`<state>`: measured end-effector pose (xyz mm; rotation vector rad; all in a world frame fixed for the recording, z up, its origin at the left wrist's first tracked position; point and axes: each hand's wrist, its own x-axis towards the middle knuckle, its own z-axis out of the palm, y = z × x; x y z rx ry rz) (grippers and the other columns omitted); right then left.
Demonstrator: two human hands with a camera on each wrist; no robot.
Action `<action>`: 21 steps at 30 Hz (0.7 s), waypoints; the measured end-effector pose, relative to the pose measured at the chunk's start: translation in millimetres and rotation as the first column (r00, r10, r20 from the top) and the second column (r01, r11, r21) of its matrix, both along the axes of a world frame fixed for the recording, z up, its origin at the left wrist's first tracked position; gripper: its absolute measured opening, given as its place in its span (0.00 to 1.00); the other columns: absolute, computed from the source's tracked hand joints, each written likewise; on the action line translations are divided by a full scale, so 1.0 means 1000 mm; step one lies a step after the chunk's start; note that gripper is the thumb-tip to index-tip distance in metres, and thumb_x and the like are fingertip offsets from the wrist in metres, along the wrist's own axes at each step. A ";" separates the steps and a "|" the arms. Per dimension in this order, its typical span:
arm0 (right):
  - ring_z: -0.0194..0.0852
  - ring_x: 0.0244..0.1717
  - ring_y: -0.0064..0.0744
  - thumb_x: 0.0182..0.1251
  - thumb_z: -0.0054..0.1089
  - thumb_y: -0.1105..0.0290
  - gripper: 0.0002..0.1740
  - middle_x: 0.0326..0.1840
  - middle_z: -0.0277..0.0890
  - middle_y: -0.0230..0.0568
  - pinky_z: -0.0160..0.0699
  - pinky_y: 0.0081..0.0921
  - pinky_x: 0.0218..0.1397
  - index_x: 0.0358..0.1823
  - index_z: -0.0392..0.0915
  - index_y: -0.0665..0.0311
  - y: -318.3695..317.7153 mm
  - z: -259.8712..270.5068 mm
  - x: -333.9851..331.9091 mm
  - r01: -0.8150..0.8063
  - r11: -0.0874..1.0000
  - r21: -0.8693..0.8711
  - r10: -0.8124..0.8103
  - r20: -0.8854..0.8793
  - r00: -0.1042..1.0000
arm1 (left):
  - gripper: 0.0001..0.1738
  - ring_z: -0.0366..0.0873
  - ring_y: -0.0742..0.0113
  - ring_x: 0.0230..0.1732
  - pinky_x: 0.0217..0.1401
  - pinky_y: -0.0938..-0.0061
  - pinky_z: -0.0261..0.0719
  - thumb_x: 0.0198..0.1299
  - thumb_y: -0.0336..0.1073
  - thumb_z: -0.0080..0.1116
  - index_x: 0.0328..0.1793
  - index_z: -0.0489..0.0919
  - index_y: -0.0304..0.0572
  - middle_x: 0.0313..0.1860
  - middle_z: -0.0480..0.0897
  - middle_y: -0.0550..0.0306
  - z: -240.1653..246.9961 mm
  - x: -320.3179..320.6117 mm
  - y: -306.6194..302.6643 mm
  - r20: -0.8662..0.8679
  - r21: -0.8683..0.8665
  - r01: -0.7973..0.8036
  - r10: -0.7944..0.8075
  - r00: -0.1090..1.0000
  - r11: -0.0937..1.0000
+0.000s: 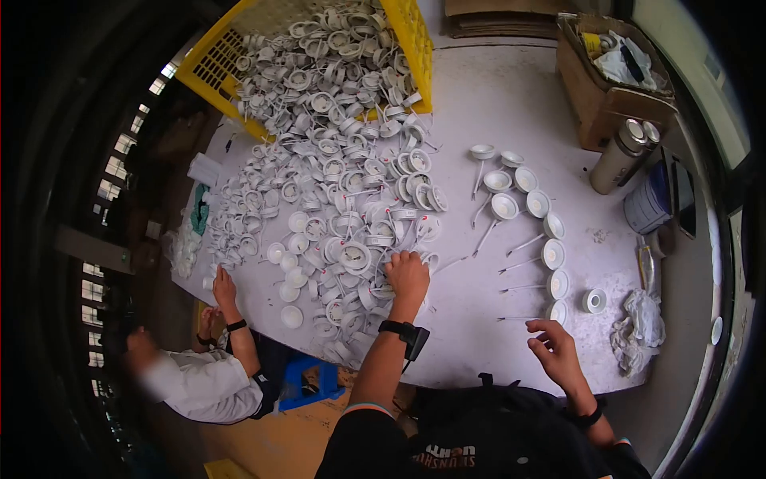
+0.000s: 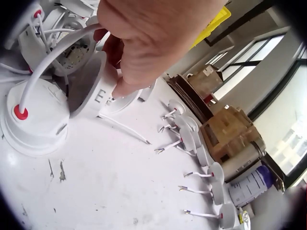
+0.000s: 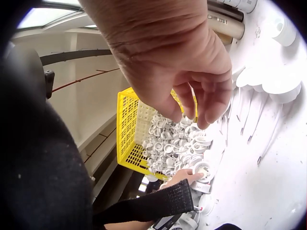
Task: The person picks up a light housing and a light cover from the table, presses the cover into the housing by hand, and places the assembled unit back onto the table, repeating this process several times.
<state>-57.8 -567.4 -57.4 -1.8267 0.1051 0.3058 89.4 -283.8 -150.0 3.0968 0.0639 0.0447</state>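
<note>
Head view, as I read it from my remote station: the left hand (image 1: 408,275) lies on the near side of a pile (image 1: 335,191) of white round housings with trailing wires, which covers the left half of the table (image 1: 495,96) and runs back into a yellow crate (image 1: 416,56) tipped at the far edge. In the left wrist view, the left hand's (image 2: 158,38) fingers are curled round the rim of one housing (image 2: 93,88), which stands tilted on the table at the edge of the pile, touching a neighbour (image 2: 33,115) whose wire leaves through a red bush. The right hand (image 1: 554,351) hovers above the near edge of the table, apart from everything. In the right wrist view its fingers (image 3: 211,96) are loosely curled and hold nothing. Just beyond it, a row (image 1: 553,255) of housings is laid out in a curve towards the far edge, each with its wire pointing left. I see a tape roll (image 1: 594,301) just right of the row's near end and a crumpled rag (image 1: 638,327) near the right edge. A steel flask (image 1: 618,156) and a cardboard box (image 1: 606,96) stand towards the far right corner. At the left edge, a second person's hand (image 1: 223,283) rests on the table beside the pile.
</note>
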 end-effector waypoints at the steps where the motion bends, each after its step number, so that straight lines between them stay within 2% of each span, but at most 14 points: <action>1: 0.72 0.35 0.23 0.57 0.56 0.78 0.15 0.45 0.73 0.36 0.71 0.18 0.34 0.47 0.73 0.66 -0.002 -0.003 -0.003 0.006 1.000 0.003 -0.006 0.007 1.000 | 0.15 0.68 0.58 0.47 0.48 0.61 0.62 0.47 0.41 0.62 0.37 0.78 0.41 0.40 0.76 0.56 0.007 -0.003 -0.002 0.037 -0.044 0.010 -0.008 0.999 0.999; 2: 0.73 0.35 0.23 0.58 0.55 0.76 0.15 0.45 0.73 0.37 0.72 0.18 0.32 0.48 0.73 0.66 -0.004 -0.008 -0.005 0.029 0.999 0.041 -0.029 -0.005 1.000 | 0.15 0.68 0.58 0.47 0.48 0.61 0.62 0.47 0.41 0.62 0.37 0.78 0.41 0.40 0.76 0.56 0.021 -0.008 -0.006 0.046 -0.038 -0.001 0.003 0.999 0.999; 4: 0.73 0.34 0.24 0.58 0.54 0.75 0.16 0.45 0.72 0.39 0.72 0.18 0.31 0.49 0.72 0.67 -0.006 -0.006 -0.006 0.088 0.980 0.177 -0.062 -0.150 0.987 | 0.13 0.69 0.55 0.46 0.49 0.60 0.62 0.50 0.39 0.59 0.35 0.75 0.38 0.38 0.76 0.53 0.049 -0.021 -0.018 0.260 -0.219 0.178 -0.119 0.958 0.959; 6: 0.73 0.34 0.24 0.59 0.55 0.74 0.17 0.45 0.73 0.39 0.73 0.18 0.31 0.51 0.71 0.67 -0.003 -0.002 -0.002 0.080 0.968 0.239 -0.046 -0.144 0.989 | 0.11 0.71 0.51 0.41 0.50 0.57 0.62 0.54 0.37 0.56 0.35 0.72 0.36 0.33 0.76 0.47 0.081 -0.043 -0.036 0.422 -0.411 0.390 -0.207 0.883 0.824; 8: 0.73 0.34 0.23 0.59 0.56 0.74 0.19 0.44 0.74 0.40 0.73 0.19 0.31 0.53 0.69 0.67 0.003 0.007 0.002 0.083 0.952 0.294 -0.040 -0.149 0.988 | 0.10 0.72 0.47 0.35 0.48 0.56 0.64 0.56 0.36 0.54 0.37 0.70 0.36 0.28 0.75 0.44 0.114 -0.071 -0.056 0.323 -0.553 0.438 -0.302 0.897 0.709; 10: 0.74 0.35 0.23 0.60 0.56 0.72 0.23 0.42 0.74 0.39 0.73 0.18 0.28 0.57 0.65 0.66 0.019 0.026 0.006 0.057 0.892 0.448 -0.014 -0.098 0.995 | 0.11 0.73 0.47 0.29 0.42 0.58 0.69 0.56 0.36 0.54 0.37 0.69 0.36 0.24 0.76 0.48 0.130 -0.094 -0.074 0.275 -0.622 0.416 -0.313 0.909 0.663; 11: 0.74 0.34 0.22 0.61 0.56 0.71 0.23 0.41 0.74 0.38 0.73 0.18 0.28 0.57 0.64 0.67 0.025 0.033 0.007 0.028 0.872 0.489 0.031 -0.112 0.993 | 0.12 0.76 0.49 0.32 0.39 0.63 0.73 0.58 0.37 0.53 0.40 0.70 0.35 0.27 0.78 0.46 0.130 -0.106 -0.081 0.115 -0.660 0.289 -0.287 0.951 0.694; 12: 0.74 0.33 0.22 0.61 0.56 0.71 0.23 0.39 0.74 0.37 0.73 0.17 0.27 0.57 0.63 0.67 0.031 0.038 0.008 0.010 0.849 0.527 0.069 -0.129 0.989 | 0.12 0.76 0.49 0.32 0.39 0.63 0.73 0.58 0.37 0.53 0.40 0.70 0.35 0.27 0.78 0.46 0.133 -0.112 -0.087 0.094 -0.685 0.307 -0.338 0.936 0.661; 14: 0.74 0.28 0.20 0.61 0.56 0.71 0.19 0.36 0.74 0.37 0.72 0.16 0.24 0.53 0.66 0.69 0.035 0.040 0.007 0.031 0.850 0.525 0.056 -0.149 0.987 | 0.14 0.79 0.56 0.35 0.39 0.68 0.74 0.60 0.39 0.52 0.43 0.70 0.33 0.29 0.79 0.45 0.138 -0.119 -0.092 -0.174 -0.922 -0.076 -0.231 0.957 0.379; 15: 0.74 0.28 0.20 0.61 0.56 0.71 0.19 0.36 0.74 0.37 0.72 0.16 0.24 0.53 0.66 0.69 0.033 0.042 0.004 0.085 0.852 0.517 0.008 -0.174 0.985 | 0.17 0.78 0.64 0.38 0.40 0.73 0.73 0.63 0.43 0.49 0.44 0.71 0.32 0.32 0.80 0.49 0.136 -0.122 -0.092 -0.151 -0.958 -0.082 -0.243 0.958 0.275; 16: 0.73 0.26 0.19 0.61 0.57 0.71 0.18 0.35 0.74 0.37 0.72 0.15 0.23 0.51 0.66 0.70 0.031 0.042 0.003 0.090 0.854 0.513 0.008 -0.187 0.982 | 0.17 0.78 0.64 0.38 0.40 0.73 0.73 0.63 0.43 0.49 0.44 0.71 0.32 0.32 0.80 0.49 0.136 -0.125 -0.094 -0.164 -0.959 -0.086 -0.280 0.946 0.272; 18: 0.72 0.24 0.18 0.61 0.57 0.72 0.17 0.33 0.74 0.37 0.71 0.14 0.22 0.49 0.67 0.71 0.029 0.043 0.002 0.122 0.850 0.512 -0.012 -0.212 0.977 | 0.19 0.75 0.69 0.35 0.39 0.77 0.72 0.65 0.46 0.46 0.42 0.72 0.33 0.31 0.79 0.56 0.139 -0.133 -0.091 -0.074 -0.996 -0.057 -0.307 0.949 0.063; 20: 0.71 0.22 0.18 0.60 0.57 0.72 0.16 0.32 0.74 0.38 0.70 0.13 0.20 0.47 0.67 0.71 0.027 0.047 0.001 0.167 0.821 0.546 -0.042 -0.234 0.971 | 0.20 0.71 0.73 0.31 0.36 0.80 0.69 0.66 0.48 0.44 0.42 0.72 0.34 0.29 0.76 0.60 0.133 -0.136 -0.083 -0.077 -0.993 -0.031 -0.406 0.911 0.118; 21: 0.72 0.27 0.17 0.58 0.61 0.70 0.18 0.34 0.73 0.34 0.72 0.15 0.21 0.47 0.68 0.69 0.026 0.049 0.001 0.171 0.825 0.539 -0.025 -0.267 0.963 | 0.20 0.69 0.75 0.29 0.33 0.81 0.67 0.66 0.47 0.43 0.43 0.72 0.34 0.28 0.75 0.61 0.130 -0.137 -0.082 -0.123 -0.990 -0.086 -0.404 0.907 0.108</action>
